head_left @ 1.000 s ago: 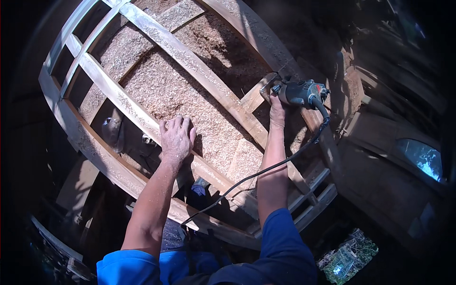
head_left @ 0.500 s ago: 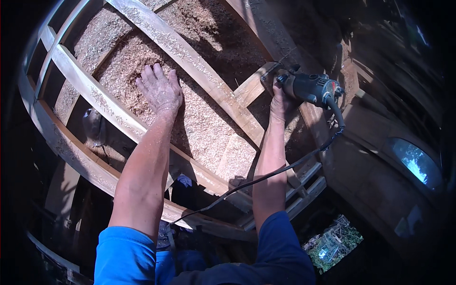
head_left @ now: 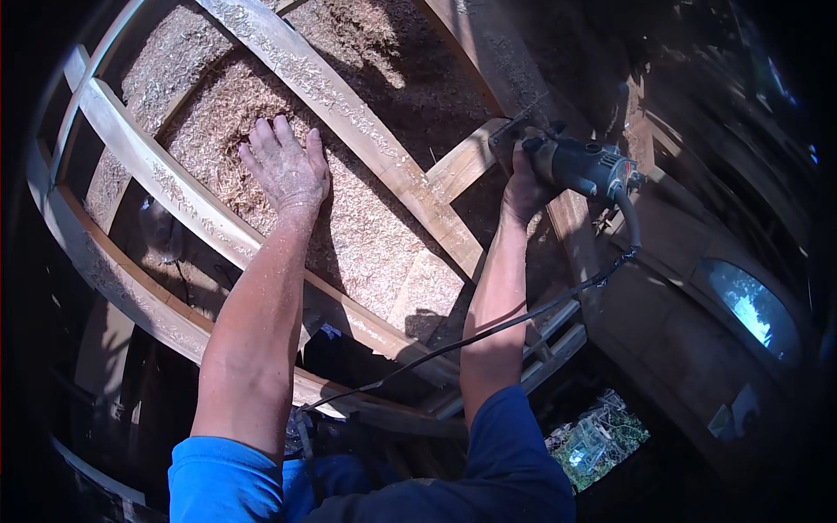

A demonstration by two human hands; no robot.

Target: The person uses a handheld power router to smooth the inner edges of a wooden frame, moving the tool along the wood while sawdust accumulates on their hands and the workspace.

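Observation:
My left hand (head_left: 288, 170) lies with fingers spread on a board coated in pale wood shavings (head_left: 366, 235), between two wooden bars of a curved frame. Dust clings to its skin. To the right, my right hand (head_left: 524, 190) is wrapped round a dark corded router (head_left: 586, 167), which is tipped on its side with its flat base toward the left. The base is beside the end of a short wooden crosspiece (head_left: 466, 161). Part of my right fingers is hidden behind the tool's body. A black cord (head_left: 453, 346) hangs from the router and runs across my right forearm.
Bars of the wooden frame (head_left: 340, 100) cross the work, with a curved outer rail (head_left: 131, 292) at the left. A clear bulb-like object (head_left: 161, 228) sits behind a bar. At right are a brown panel with an oval opening (head_left: 750, 305) and dark clutter.
The router and my right hand have shifted slightly to the right and nearer. My left hand stays flat on the shavings, and the whole view has moved a little.

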